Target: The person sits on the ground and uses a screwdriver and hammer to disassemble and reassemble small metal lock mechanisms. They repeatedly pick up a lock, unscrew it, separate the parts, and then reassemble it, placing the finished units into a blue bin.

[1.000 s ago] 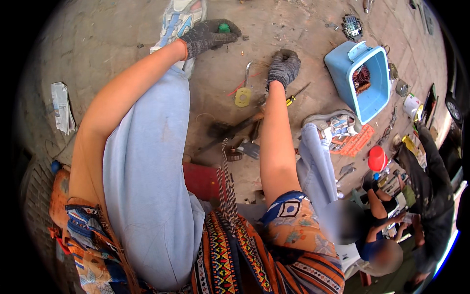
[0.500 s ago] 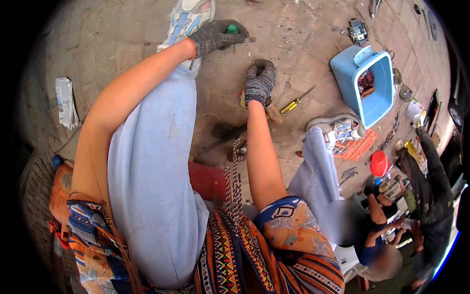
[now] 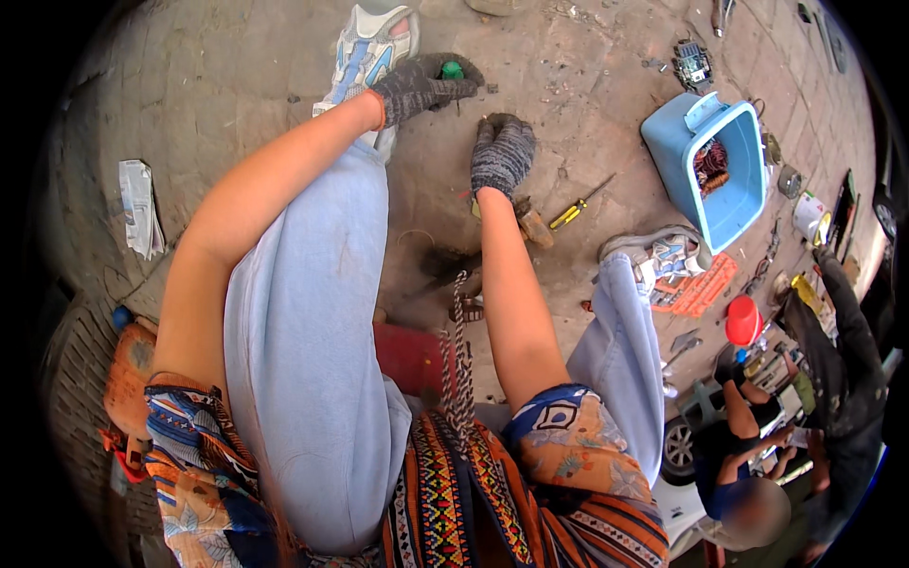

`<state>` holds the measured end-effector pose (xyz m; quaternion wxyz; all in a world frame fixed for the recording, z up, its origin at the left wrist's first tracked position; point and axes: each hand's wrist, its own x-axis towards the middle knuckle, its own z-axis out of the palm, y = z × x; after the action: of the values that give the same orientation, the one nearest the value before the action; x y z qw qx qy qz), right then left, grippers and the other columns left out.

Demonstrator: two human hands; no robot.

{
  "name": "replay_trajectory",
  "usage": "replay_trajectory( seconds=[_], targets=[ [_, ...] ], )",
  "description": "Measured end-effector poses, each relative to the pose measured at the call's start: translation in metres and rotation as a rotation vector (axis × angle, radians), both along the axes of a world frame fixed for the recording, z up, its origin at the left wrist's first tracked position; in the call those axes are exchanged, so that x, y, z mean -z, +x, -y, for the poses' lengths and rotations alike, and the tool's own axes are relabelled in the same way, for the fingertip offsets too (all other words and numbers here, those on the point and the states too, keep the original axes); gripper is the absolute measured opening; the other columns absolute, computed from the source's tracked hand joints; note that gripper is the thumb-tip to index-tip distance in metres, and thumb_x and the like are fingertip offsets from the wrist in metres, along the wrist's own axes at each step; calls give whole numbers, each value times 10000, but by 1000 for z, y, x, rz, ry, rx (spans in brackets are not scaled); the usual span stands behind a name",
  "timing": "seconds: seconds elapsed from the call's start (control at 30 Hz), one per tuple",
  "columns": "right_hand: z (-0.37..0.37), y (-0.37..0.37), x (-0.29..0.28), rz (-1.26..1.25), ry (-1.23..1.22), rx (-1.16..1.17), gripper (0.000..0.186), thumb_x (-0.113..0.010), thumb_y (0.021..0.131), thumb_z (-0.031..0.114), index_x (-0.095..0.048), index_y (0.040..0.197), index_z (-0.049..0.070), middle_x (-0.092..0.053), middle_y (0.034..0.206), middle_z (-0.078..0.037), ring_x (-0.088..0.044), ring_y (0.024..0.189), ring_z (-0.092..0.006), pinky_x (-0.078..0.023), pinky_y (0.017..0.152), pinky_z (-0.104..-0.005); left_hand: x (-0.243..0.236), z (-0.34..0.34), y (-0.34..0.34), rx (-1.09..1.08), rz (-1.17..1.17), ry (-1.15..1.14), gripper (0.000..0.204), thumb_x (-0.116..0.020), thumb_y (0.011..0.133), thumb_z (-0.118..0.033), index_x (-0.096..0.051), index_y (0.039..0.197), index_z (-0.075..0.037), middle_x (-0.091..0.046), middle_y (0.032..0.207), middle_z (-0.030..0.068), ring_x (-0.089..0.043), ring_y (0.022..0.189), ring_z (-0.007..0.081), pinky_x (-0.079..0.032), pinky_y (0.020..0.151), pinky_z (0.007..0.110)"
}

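Observation:
My left hand (image 3: pixel 417 89), in a dark grey knit glove, reaches out beside my shoe, its fingers closed round a small green object (image 3: pixel 452 70). Only the top of that piece shows, so its kind is unclear. To the right of it, my right hand (image 3: pixel 503 151) wears the same sort of glove and is curled closed just above the ground. Whatever is in its fingers is hidden. Close to the right wrist lies a brownish block (image 3: pixel 537 229). A screwdriver (image 3: pixel 570 212) with a yellow and black handle rests on the paving right of that block.
A light blue bin (image 3: pixel 677 151) lies tipped on the right with reddish-brown coils inside. Beyond it are a circuit board (image 3: pixel 692 64), an orange grid (image 3: pixel 696 287), a red cup (image 3: pixel 743 320) and a can (image 3: pixel 810 220). Folded newspaper (image 3: pixel 140 208) lies left. Other people work at lower right.
The whole view has shifted slightly. My right hand has turned a little, its fingers bunched more tightly. My left hand keeps the green object in nearly the same place.

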<state>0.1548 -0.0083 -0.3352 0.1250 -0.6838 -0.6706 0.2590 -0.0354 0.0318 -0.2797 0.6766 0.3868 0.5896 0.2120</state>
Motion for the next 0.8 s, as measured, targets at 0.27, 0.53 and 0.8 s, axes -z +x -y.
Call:
replay_trajectory(
  seconds=[0.27,0.53,0.8],
  targets=[
    [4,-18,-16,-594,-144,144,147,-654,780,94,-610,900,22,-607,882,-169,-587,813,-341,-469,785,-419,5,4,-1,-16,-6,107,260,-660,861,-305,-653,1073,-155,-615,922,-61,-504,759,28,-453,680,217],
    [14,-6,4,-171,-50,-56,162,-652,776,93,-604,924,49,-600,929,-156,-575,869,-333,-464,806,-422,7,2,-3,8,-9,63,306,-653,852,-334,-646,1074,-124,-646,952,-20,-539,780,62,-461,727,240],
    [9,-8,-2,-60,-61,-149,126,-655,770,89,-606,878,46,-600,888,-159,-571,883,-333,-459,805,-421,11,1,-4,23,-55,62,248,-657,867,-302,-658,1066,-153,-625,948,-61,-518,799,22,-451,694,201]
  ],
)
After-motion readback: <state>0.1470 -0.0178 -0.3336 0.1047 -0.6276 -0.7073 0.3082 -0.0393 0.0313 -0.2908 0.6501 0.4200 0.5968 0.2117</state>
